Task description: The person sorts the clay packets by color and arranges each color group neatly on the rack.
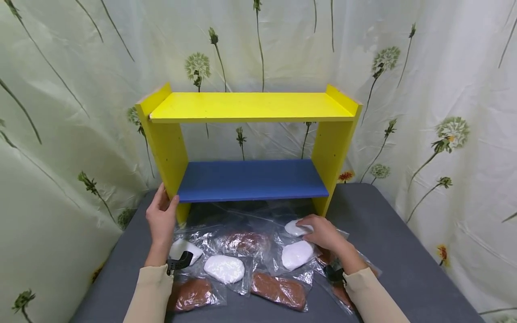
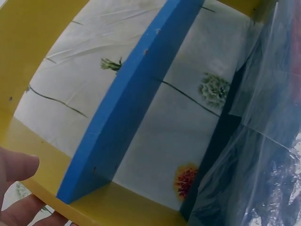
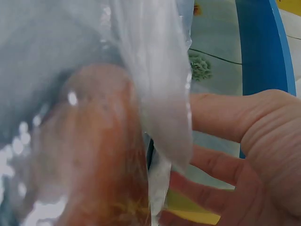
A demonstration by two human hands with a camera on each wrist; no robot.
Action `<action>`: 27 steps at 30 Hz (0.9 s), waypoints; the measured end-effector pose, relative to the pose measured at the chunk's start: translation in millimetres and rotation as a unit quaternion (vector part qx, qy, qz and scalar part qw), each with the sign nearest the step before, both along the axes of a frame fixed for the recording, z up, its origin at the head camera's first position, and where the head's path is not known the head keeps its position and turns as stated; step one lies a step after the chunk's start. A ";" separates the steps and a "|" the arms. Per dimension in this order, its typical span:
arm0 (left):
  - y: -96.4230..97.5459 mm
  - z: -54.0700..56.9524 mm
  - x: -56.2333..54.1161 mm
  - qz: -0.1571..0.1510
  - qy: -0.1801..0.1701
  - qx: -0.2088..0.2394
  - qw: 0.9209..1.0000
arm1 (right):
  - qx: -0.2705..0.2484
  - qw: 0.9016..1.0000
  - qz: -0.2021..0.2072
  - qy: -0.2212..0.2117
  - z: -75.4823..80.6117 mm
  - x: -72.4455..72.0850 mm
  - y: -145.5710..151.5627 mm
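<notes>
A small yellow shelf unit (image 1: 250, 106) with a blue lower board (image 1: 252, 179) stands on the table. My left hand (image 1: 162, 220) grips the front edge of its left side panel (image 1: 163, 152), the thumb in front and the fingers round the outer side. In the left wrist view, the thumb (image 2: 21, 165) shows beside the yellow panel. Below the blue board on the right, my right hand (image 1: 325, 233) holds a white lump (image 1: 296, 227) in a clear plastic bag. The right wrist view shows the thumb (image 3: 216, 115) and fingers about the bag (image 3: 164, 94).
More bagged white lumps (image 1: 224, 269) and bagged brown blocks (image 1: 278, 290) lie in front of the shelf. Some brown ones sit under my right forearm. The dark grey table (image 1: 404, 264) extends to both sides, and a flowered curtain (image 1: 424, 89) hangs behind.
</notes>
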State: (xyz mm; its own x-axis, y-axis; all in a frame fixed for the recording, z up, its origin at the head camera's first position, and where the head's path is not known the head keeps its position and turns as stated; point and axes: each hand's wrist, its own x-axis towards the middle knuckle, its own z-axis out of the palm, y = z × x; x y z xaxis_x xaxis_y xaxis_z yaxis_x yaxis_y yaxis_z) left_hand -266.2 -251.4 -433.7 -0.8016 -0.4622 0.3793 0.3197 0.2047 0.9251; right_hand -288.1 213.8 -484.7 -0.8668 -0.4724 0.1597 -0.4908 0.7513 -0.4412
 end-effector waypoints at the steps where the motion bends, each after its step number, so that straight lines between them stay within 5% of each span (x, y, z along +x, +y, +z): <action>1: 0.2 -2.5 -0.6 0.002 -0.003 0.003 1.000 | 0.003 1.000 -0.004 0.001 -1.7 0.0 0.2; 11: 1.9 -11.9 -6.1 0.041 -0.011 -0.050 0.998 | 0.002 0.999 -0.021 0.026 -8.2 -0.9 -1.6; 27: 4.1 -15.5 -11.3 0.064 0.007 -0.035 0.997 | 0.018 0.999 -0.026 0.041 -8.9 -3.7 -1.6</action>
State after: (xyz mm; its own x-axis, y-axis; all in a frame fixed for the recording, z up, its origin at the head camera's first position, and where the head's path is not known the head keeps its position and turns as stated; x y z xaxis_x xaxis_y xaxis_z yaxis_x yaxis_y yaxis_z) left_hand -277.5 -247.3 -449.3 -0.7315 -0.5329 0.4253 0.3002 0.3082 0.9027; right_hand -291.8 212.3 -493.6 -0.8755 -0.4331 0.2141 -0.4831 0.7922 -0.3729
